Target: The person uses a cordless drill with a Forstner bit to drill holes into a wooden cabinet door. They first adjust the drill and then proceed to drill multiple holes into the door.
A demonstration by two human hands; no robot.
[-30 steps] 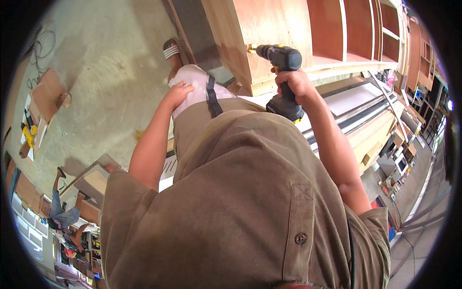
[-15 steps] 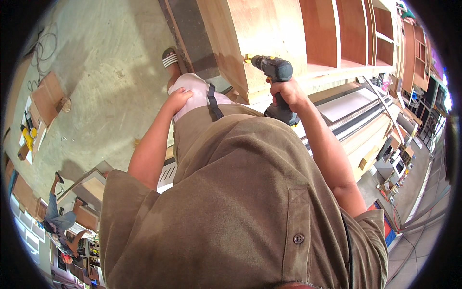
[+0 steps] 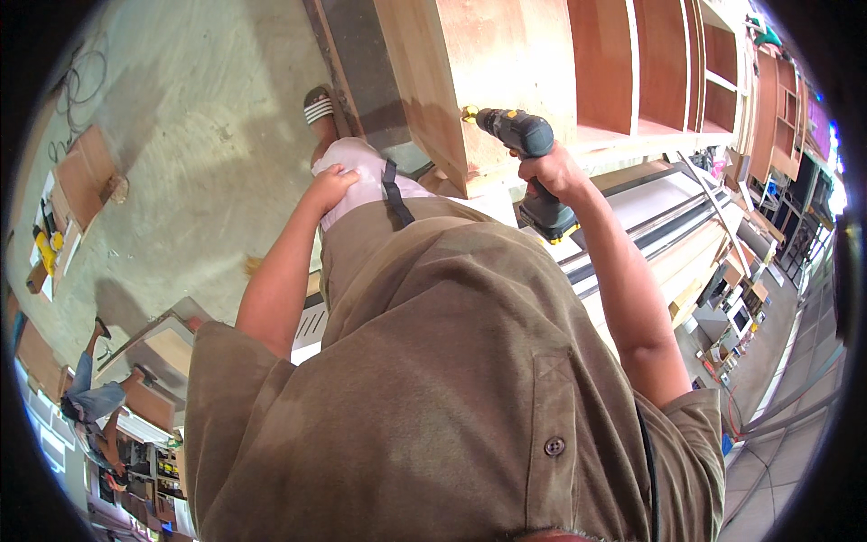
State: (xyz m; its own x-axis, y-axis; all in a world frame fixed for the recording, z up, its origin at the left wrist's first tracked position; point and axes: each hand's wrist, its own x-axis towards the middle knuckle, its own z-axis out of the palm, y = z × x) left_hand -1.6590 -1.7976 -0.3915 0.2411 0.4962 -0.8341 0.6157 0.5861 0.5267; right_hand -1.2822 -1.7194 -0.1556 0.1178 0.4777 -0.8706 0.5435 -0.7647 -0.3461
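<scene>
Drill (image 3: 528, 135) – right hand (image 3: 553, 172) closed around it – left hand (image 3: 336, 188) resting on leg (image 3: 368, 183)

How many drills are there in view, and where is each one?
1 for certain: the black drill, held in the right grip beside the wooden cabinet. The yellow tool at far left is too small to identify, and the distant clutter may hide others.

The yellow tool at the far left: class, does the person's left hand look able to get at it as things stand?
Probably not without stepping over: the left hand rests on the pale trouser leg, and a broad stretch of floor separates it from the yellow tool.
</scene>
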